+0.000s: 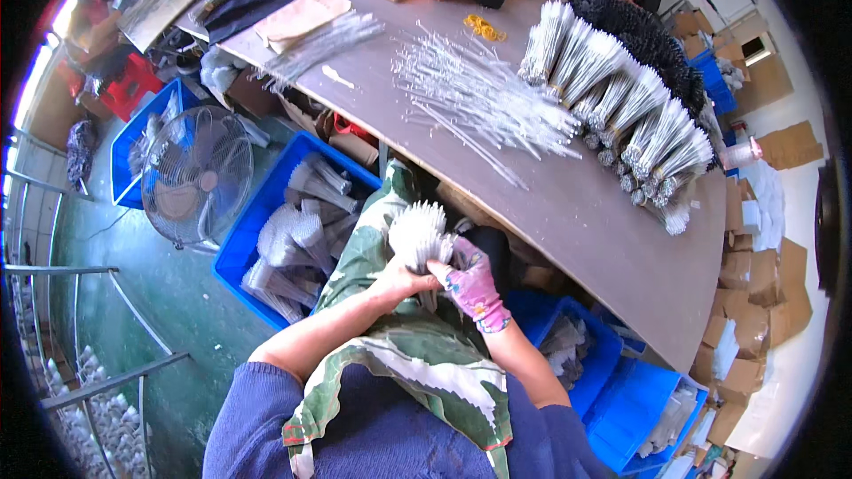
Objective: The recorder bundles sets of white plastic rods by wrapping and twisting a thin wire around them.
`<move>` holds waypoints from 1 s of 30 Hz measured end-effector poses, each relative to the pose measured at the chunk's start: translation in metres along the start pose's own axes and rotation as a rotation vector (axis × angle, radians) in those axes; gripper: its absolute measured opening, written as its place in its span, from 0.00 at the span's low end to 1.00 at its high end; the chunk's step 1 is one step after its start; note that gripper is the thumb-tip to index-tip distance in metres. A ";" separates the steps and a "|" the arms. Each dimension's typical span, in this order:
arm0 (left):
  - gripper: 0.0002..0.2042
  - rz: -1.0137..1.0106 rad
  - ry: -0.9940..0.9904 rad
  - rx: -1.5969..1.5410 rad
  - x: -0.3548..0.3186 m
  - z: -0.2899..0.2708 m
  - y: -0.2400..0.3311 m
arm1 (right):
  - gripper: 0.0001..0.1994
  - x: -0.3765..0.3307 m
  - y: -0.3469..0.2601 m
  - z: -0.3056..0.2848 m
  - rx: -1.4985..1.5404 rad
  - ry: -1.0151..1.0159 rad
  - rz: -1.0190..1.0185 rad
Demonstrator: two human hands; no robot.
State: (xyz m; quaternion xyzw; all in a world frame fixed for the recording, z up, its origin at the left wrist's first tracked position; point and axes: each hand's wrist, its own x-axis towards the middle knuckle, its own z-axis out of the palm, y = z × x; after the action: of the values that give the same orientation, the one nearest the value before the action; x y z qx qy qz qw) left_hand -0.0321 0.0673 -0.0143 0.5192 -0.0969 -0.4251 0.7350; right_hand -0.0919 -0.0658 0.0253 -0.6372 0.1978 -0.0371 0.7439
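Left hand (404, 282) bare, right hand (472, 281) in a patterned glove; both close around a bundle of white sticks (419, 232) upright over the lap. Step looks like evening the bundle. Just left: blue bin (232, 253) of bundles. Beyond the hands: worktop (577, 213), loose sticks (470, 93), stacked bundles (639, 115). Next likely needs a firm grip before setting down.

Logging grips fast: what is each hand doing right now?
Left hand: bare, closed around the bundle of white sticks.
Right hand: in a patterned glove, closed on the same bundle.
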 end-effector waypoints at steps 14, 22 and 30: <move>0.24 0.249 -0.192 0.520 0.000 0.024 0.014 | 0.11 -0.077 -0.057 -0.035 -0.509 0.177 -0.154; 0.20 0.211 -0.190 0.461 -0.003 0.021 0.007 | 0.09 -0.066 -0.074 -0.041 -0.246 0.257 -0.044; 0.20 0.193 -0.294 0.468 0.004 0.015 0.003 | 0.24 -0.047 -0.123 -0.084 -0.450 -0.229 0.525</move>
State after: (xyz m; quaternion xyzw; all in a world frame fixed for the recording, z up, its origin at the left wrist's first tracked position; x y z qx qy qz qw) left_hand -0.0371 0.0543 -0.0060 0.5958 -0.3465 -0.3901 0.6105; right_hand -0.1390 -0.1522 0.1461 -0.7126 0.2733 0.2713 0.5865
